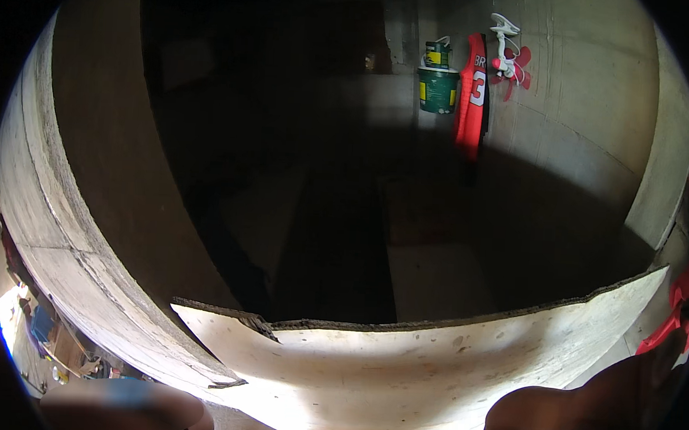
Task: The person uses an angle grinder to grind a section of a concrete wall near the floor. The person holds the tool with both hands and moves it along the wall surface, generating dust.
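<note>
Both my arms show only in part at the lower rim, dark against the bright board. My left arm (128, 408) is blurred at the lower left. At the lower right my right arm (576, 410) bends downward beside the board's right part. Neither hand's fingers show. Between and ahead of the arms stands a wide pale wooden board (383, 373) with stains and a dark, ragged top edge. A notch breaks that edge near its left end. Whether my hands touch the board is hidden.
A concrete wall edge (85, 256) runs along the left. Past the board lies a very dark room. On its far right wall hang green buckets (437, 91), a red jersey (473, 97) and a red-and-white clip fan (511, 66). Red cloth (674, 314) shows at far right; clutter (61, 344) at lower left.
</note>
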`<action>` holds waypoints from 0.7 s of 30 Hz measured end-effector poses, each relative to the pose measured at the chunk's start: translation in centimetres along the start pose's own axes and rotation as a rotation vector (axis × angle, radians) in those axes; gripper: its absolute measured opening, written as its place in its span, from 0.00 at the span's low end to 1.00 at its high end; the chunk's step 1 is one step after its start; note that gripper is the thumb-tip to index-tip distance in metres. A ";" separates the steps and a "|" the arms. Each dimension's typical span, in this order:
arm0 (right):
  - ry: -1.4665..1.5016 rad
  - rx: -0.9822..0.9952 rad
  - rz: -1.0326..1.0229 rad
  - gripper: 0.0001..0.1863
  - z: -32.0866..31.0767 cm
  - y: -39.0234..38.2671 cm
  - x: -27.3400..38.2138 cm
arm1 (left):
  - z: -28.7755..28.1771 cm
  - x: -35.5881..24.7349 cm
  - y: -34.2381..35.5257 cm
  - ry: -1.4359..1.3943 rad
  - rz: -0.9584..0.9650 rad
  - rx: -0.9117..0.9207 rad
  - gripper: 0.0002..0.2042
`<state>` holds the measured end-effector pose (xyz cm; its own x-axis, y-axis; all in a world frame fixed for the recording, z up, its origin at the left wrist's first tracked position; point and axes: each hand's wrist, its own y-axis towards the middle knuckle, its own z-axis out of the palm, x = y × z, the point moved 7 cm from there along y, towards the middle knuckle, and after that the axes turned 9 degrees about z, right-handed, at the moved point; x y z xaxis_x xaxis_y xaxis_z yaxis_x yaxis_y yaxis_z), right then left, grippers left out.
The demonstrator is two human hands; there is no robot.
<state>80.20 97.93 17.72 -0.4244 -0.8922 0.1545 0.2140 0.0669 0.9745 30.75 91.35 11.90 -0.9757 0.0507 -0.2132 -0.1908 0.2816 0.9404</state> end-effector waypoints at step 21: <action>0.022 0.028 0.011 0.24 -0.9 -0.4 2.1 | -3.8 -1.0 -1.5 -0.054 0.009 0.032 0.14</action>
<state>80.01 95.64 17.54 -0.4022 -0.9012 0.1615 0.1932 0.0888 0.9771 31.56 87.28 11.68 -0.9699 0.1052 -0.2196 -0.1776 0.3115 0.9335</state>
